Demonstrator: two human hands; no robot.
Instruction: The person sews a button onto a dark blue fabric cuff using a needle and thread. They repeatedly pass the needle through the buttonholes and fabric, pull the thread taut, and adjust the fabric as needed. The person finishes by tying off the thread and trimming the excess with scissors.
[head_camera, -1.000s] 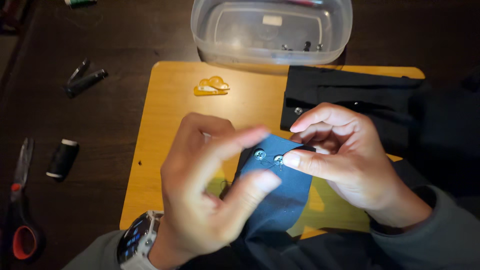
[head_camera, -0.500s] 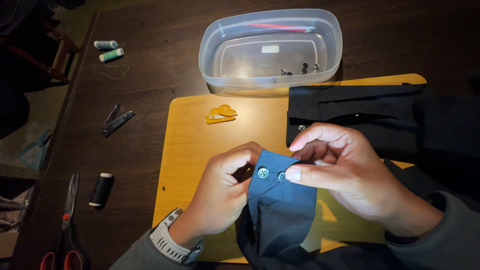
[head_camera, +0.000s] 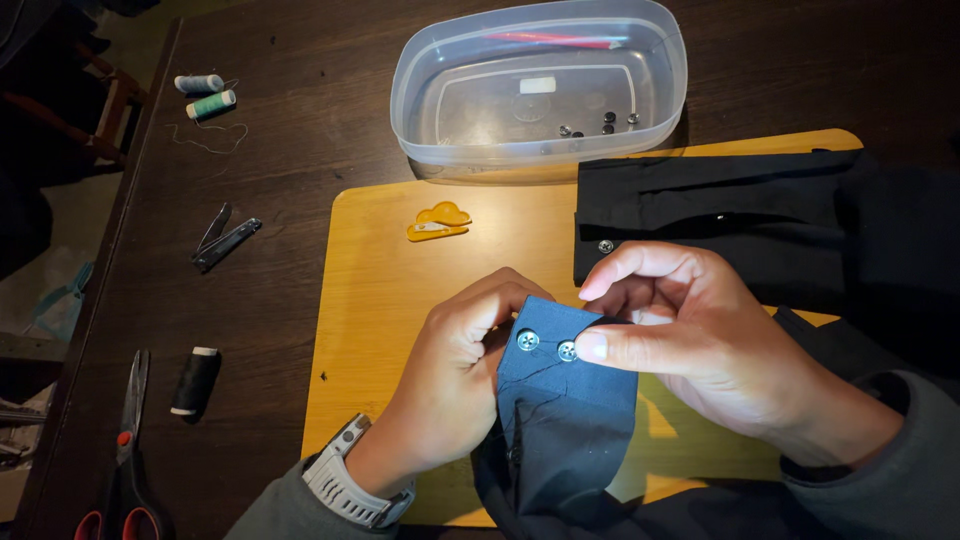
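while both hands pinch it from either side, the blue shirt cuff (head_camera: 560, 390) sits low centre over the near edge of the yellow board (head_camera: 380, 300), standing up from the dark garment at the bottom of frame. left hand (head_camera: 455, 385), watch (head_camera: 345, 485) on the wrist, fingers curled tight on the cuff's left edge, thumb tucked behind the fabric. right hand (head_camera: 690, 345) grips the cuff's right edge, thumb tip pressed just beside the right one of two pale buttons (head_camera: 546, 345), index finger raised and bent above. thin thread seems to trail below the buttons, hard to be sure in this light.

left of the board on the dark wooden table (head_camera: 300, 120): scissors with red handles (head_camera: 125, 470) at the near left corner, black thread spool (head_camera: 193, 381) just past them, nail clipper (head_camera: 224, 238) further up. on the board behind the hands, a small yellow needle threader (head_camera: 437, 221). to the right, a black folded shirt sleeve (head_camera: 730, 215) lies across the board's far right, one small button on its cuff, just beyond the right hand's fingers.

far side: clear plastic tub (head_camera: 660, 110) touching the board's back edge, a few dark buttons and a red pencil-like stick inside. far left, two spools, blue and green (head_camera: 205, 94), side by side with loose thread near them.
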